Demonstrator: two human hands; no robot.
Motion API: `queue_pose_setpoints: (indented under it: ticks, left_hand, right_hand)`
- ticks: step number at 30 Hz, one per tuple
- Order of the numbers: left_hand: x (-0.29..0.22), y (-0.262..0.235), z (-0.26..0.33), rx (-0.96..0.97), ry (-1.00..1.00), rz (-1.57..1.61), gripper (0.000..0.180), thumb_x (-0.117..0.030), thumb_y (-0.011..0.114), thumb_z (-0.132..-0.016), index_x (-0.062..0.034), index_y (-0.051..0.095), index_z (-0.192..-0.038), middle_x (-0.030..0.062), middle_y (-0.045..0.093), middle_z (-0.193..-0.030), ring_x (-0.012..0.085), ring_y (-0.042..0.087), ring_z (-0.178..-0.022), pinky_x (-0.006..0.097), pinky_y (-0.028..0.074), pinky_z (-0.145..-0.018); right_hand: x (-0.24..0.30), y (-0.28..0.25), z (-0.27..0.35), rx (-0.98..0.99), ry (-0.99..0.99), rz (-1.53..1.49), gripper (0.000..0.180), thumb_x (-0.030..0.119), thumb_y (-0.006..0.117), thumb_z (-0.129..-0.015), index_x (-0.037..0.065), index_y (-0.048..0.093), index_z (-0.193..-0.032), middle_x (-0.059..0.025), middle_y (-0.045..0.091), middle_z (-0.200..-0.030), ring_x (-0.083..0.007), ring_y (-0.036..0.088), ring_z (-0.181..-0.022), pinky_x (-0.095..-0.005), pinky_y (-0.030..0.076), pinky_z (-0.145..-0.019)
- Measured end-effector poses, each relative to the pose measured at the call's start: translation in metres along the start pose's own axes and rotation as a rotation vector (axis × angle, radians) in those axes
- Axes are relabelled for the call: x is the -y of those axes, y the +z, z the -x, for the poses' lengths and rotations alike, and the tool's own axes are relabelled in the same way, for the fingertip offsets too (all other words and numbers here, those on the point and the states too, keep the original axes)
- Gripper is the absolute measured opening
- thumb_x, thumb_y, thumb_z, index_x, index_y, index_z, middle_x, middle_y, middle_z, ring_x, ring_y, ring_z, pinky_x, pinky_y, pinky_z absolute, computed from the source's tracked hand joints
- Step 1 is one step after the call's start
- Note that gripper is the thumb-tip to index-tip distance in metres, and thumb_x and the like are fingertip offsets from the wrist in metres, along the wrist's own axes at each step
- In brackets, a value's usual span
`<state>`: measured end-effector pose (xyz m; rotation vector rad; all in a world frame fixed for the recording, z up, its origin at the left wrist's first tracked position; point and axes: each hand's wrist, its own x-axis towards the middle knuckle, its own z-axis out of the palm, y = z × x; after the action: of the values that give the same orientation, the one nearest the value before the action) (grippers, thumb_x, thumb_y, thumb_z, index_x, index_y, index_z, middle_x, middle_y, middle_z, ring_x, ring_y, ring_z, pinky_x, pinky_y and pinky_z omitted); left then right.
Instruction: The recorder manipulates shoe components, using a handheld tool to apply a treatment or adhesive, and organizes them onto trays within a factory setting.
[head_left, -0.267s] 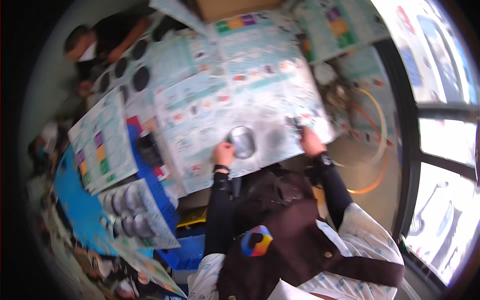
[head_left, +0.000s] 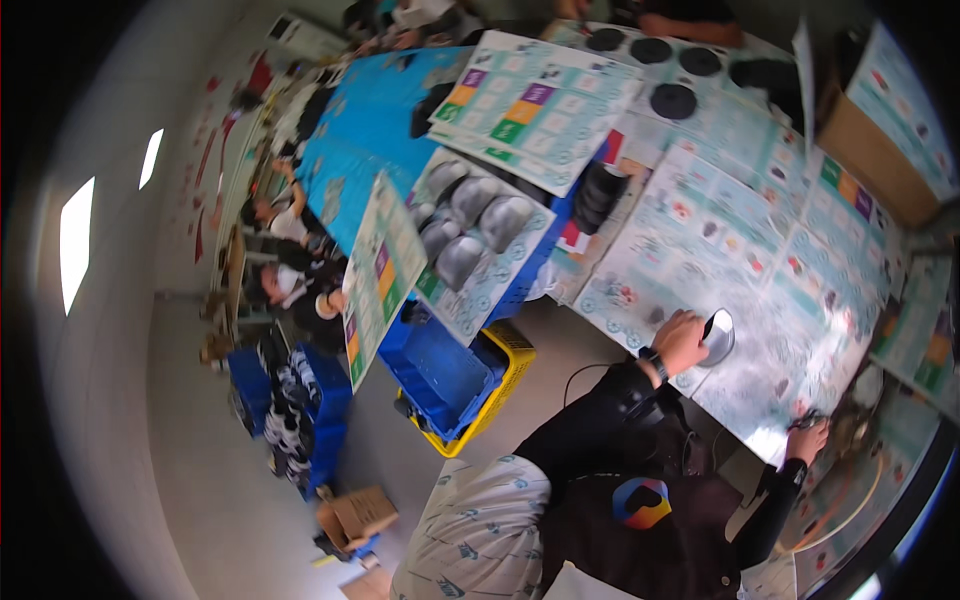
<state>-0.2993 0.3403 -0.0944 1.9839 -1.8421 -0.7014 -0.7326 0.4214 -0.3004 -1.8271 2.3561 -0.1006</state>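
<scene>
Your left hand (head_left: pixel 680 343) — pinching the rim of a silver-grey oval shell (head_left: pixel 720 340), your right hand (head_left: pixel 809 440) — curled around a small dark object (head_left: pixel 806 420), at the print-covered worktable (head_left: pixel 690 240).

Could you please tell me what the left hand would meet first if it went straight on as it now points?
The left hand would most likely meet the shiny grey oval piece first, since that lies directly ahead, right at the hand, though contact is hard to judge.

I counted one shiny oval cup (head_left: pixel 719 340), six grey domes (head_left: pixel 460 262), four round black discs (head_left: pixel 673 101), one yellow basket (head_left: pixel 517 372), two ceiling lights (head_left: pixel 77 245).
</scene>
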Motion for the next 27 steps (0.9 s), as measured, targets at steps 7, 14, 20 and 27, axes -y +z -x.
queue_pose_setpoints:
  ticks: [7, 14, 20, 27]
  left_hand:
    - [0.085, -0.201, 0.082, -0.15, -0.056, 0.308, 0.022, -0.008, 0.071, -0.073, -0.0029, 0.052, -0.082, 0.0111, 0.057, -0.082, 0.0283, 0.059, -0.07, 0.037, 0.047, -0.062]
    - [0.183, -0.221, 0.318, -0.318, -0.489, 0.245, 0.018, -0.008, 0.073, -0.074, -0.0013, 0.063, -0.087, 0.0133, 0.066, -0.082, 0.0272, 0.066, -0.074, 0.036, 0.053, -0.069]
    - [0.246, -0.207, 0.526, -0.511, -0.959, 0.462, 0.022, -0.008, 0.072, -0.077, 0.0018, 0.066, -0.096, 0.0173, 0.072, -0.088, 0.0279, 0.073, -0.085, 0.037, 0.057, -0.078]
    - [0.261, -0.134, 0.715, -0.754, -1.323, 0.481, 0.021, -0.011, 0.07, -0.077, 0.0019, 0.064, -0.092, 0.0122, 0.067, -0.079, 0.0212, 0.067, -0.074, 0.033, 0.053, -0.07]
  right_hand:
    - [0.374, -0.164, -0.103, 1.033, -0.283, -1.367, 0.048, 0.019, 0.053, -0.101, 0.004, 0.045, -0.145, -0.0132, 0.06, -0.131, -0.0249, 0.062, -0.119, -0.0368, 0.056, -0.088]
    - [0.696, -0.178, 0.055, 1.395, -0.618, -1.027, 0.073, 0.043, 0.065, -0.096, -0.004, 0.039, -0.147, -0.0149, 0.058, -0.129, -0.0244, 0.063, -0.113, -0.0382, 0.057, -0.086]
    - [0.806, -0.124, 0.165, 1.407, -0.838, -1.185, 0.035, 0.007, 0.064, -0.094, -0.003, 0.055, -0.126, -0.0114, 0.069, -0.113, -0.0187, 0.067, -0.097, -0.0333, 0.055, -0.083]
    - [0.723, -0.112, 0.243, 1.308, -1.08, -0.755, 0.035, 0.005, 0.062, -0.094, -0.004, 0.058, -0.127, -0.0111, 0.068, -0.117, -0.0168, 0.061, -0.11, -0.0336, 0.049, -0.095]
